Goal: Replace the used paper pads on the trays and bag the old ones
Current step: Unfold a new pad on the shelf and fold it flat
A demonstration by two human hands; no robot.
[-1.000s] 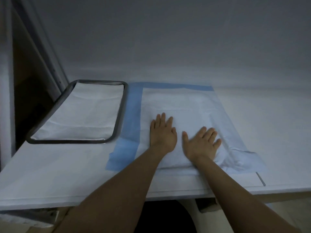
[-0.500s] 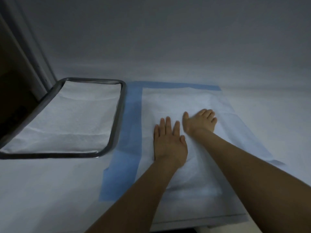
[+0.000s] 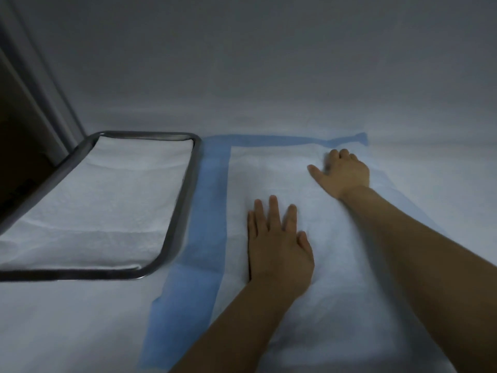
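a blue-bordered paper pad (image 3: 269, 173) lay spread flat on the white table (image 3: 67, 324), just right of a metal tray (image 3: 183, 200), its blue left border close beside the tray's rim. the left hand (image 3: 277, 243) rested palm down on the pad's white middle, fingers straight and together, grasping nothing. the right hand (image 3: 344, 173) sat farther off, by the pad's far right corner, thumb stretched out to the left and fingers bent down onto the sheet; whether they gripped the paper could not be told. inside the tray lay a white liner pad (image 3: 107, 200), lightly creased. a plain pale wall (image 3: 269, 63) stood at the far side.
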